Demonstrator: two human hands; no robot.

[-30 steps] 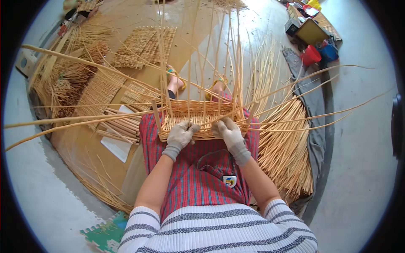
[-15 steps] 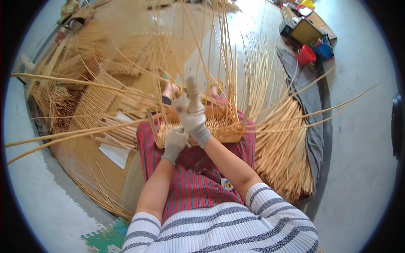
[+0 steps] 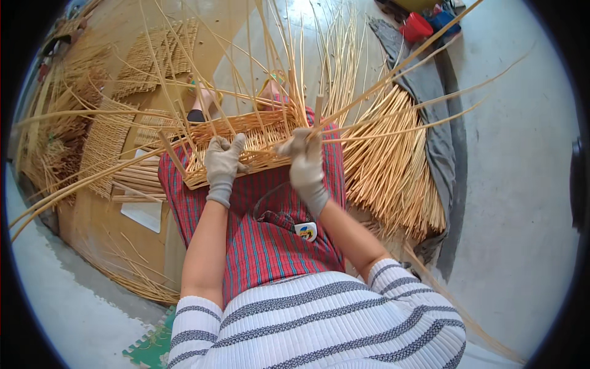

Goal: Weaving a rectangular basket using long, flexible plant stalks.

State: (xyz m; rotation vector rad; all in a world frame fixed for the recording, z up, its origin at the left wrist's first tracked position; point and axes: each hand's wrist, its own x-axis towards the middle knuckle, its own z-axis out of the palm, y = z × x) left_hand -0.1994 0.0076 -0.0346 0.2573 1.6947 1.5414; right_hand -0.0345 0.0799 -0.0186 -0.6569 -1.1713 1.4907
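Note:
A rectangular wicker basket point(image 3: 265, 161), partly woven, rests tilted on the red plaid apron point(image 3: 283, 246) over my lap. Long upright rods rise from its far side, and thick wooden posts point(image 3: 172, 155) stand at its corners. My left hand point(image 3: 222, 165), in a pale work glove, is closed on the near wall, left of the middle. At the basket's right end, my gloved right hand point(image 3: 307, 169) is closed round a long wicker rod point(image 3: 393, 71) that slants up to the far right. Its fingertips are slightly blurred.
A large bundle of cut rods point(image 3: 393, 178) lies on the right beside a grey cloth point(image 3: 430, 132). Woven panels point(image 3: 157, 58) and loose rods cover the left side, near a stack of sticks point(image 3: 138, 181). Beyond stand a red bucket point(image 3: 416, 27) and a blue one point(image 3: 444, 19).
My hands were close together at the basket's near side; now they are apart, the right one at the right end. The basket has shifted left and tilted, and a rod now slants up rightward.

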